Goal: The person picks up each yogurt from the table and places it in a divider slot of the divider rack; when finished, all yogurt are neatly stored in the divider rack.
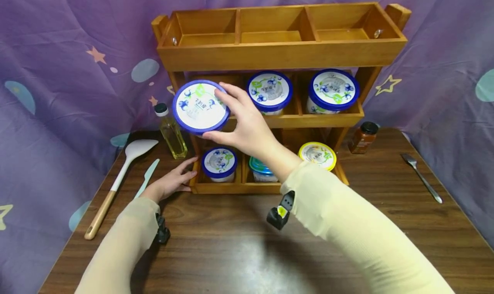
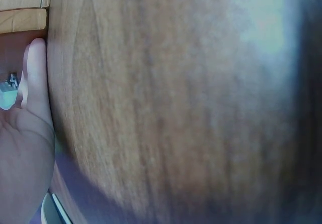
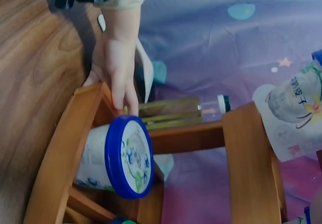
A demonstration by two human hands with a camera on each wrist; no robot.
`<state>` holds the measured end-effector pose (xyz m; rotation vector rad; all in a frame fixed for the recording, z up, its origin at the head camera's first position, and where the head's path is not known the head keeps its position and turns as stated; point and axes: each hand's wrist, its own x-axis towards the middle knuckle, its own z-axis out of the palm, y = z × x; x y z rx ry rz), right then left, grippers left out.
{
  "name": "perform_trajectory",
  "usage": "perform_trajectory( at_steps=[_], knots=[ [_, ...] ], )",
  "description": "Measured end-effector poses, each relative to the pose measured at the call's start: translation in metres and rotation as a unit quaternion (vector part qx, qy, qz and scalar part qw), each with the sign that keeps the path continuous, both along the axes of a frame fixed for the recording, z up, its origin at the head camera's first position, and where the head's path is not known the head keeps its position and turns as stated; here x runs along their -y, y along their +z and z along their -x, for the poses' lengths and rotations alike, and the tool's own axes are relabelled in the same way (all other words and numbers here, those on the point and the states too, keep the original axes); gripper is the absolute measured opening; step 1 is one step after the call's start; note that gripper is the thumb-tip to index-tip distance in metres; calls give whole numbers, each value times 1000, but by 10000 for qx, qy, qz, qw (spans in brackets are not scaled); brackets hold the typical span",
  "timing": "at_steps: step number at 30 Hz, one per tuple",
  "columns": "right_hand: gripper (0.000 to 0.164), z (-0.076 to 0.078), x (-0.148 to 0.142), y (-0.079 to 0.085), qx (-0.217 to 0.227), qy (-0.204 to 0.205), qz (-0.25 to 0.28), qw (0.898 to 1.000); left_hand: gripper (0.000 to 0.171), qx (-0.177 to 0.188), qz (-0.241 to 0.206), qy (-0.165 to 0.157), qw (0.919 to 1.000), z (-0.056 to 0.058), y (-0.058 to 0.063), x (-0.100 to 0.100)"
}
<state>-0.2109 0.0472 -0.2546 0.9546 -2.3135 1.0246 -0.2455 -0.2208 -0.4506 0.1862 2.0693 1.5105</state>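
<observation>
My right hand (image 1: 248, 124) grips a blue-lidded tub (image 1: 200, 106) with blueberries printed on its white top. Thumb and fingers lie on opposite sides of the lid, in front of the left part of the middle tier. At the right edge of the right wrist view, this tub (image 3: 297, 113) shows its white printed side. My left hand (image 1: 171, 183) rests against the lower left side of the wooden rack (image 1: 281, 56), fingers extended along it. Just right of those fingers, another blue-lidded tub (image 1: 219, 163) sits in the bottom left compartment.
Two blue-lidded tubs (image 1: 333, 88) stand on the middle tier. Below are a teal-lidded tub (image 1: 262, 169) and a yellow-lidded tub (image 1: 318, 156). An oil bottle (image 1: 173, 135), ladle (image 1: 123, 174) and pale knife (image 1: 147, 176) are left; a spice jar (image 1: 364, 138) and fork (image 1: 422, 177) right.
</observation>
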Motion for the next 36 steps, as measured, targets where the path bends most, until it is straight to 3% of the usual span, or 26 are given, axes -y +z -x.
perform_trajectory(
  at_steps=[9, 20, 24, 30, 36],
  knots=[
    [85, 9, 6, 0, -287, -205, 277, 9990, 70, -48, 17, 6, 10000, 0, -2, 1],
    [81, 20, 14, -21, -1594, -151, 454, 9861, 69, -15, 24, 101, 9999, -1, -1, -1],
    [79, 26, 15, -31, -1871, -103, 512, 9810, 70, -19, 11, 94, 10000, -1, -2, 0],
    [78, 32, 18, -36, -1685, -341, 448, 9841, 70, -36, -2, 22, 10000, -1, -2, 1],
    [77, 34, 24, -30, -635, -819, 197, 9944, 67, -134, -64, -30, 9999, -1, -2, 1]
  ],
)
